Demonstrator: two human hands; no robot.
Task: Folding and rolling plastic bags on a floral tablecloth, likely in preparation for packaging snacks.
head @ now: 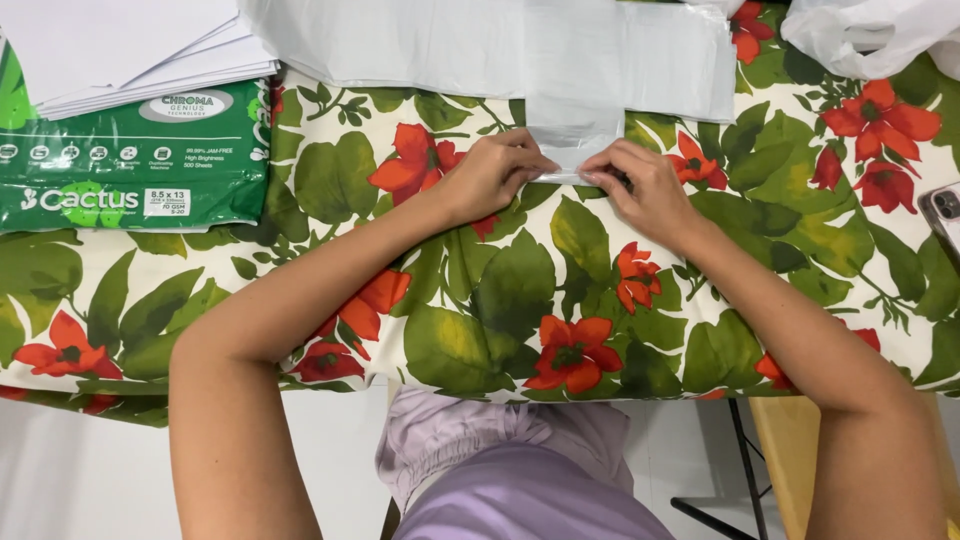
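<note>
Plastic bag [560, 60] — pale grey, translucent, flattened on the floral tablecloth [500, 300], folded strip toward the person. Left hand [492, 175] and right hand [645, 190] — fingers curled, pinching the strip's near edge.

Phone [944, 215] and crumpled plastic bag [870, 35] cropped by edges.

A white plastic bag [500, 45] lies flat on my flowered tablecloth [520, 290], its folded strip [572, 135] pointing toward me, near edge creased.
</note>
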